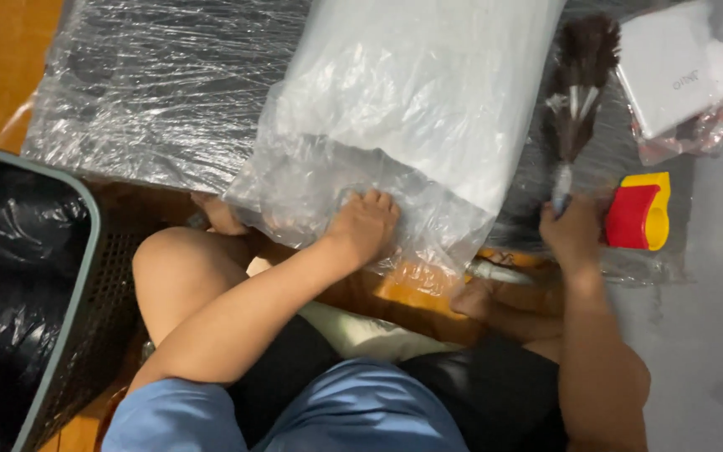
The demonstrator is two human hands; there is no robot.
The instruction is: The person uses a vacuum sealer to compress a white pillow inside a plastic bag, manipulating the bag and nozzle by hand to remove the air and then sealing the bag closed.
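Nearest the camera, at the bottom of the frame: blue shirt (361,414), black shorts, a bare knee (179,268) raised at left centre. Left hand (363,224) at centre, fingers curled and pressed into the crinkled clear plastic bag (353,188), gripping its lower edge; inside the bag a large white pillow-like bundle (428,84) running up to the top of the frame. Right hand (572,230) at right centre, closed around the handle of a feather duster (577,92), dark brown plumes pointing toward the upper right. Just beside that hand, to its right, a red and yellow plastic piece (639,213). Upper right corner: a white box (671,67) in clear wrap. Upper left: a dark surface under stretch film (161,84). Far left: a grey mesh bin (85,293) lined with a black bag.
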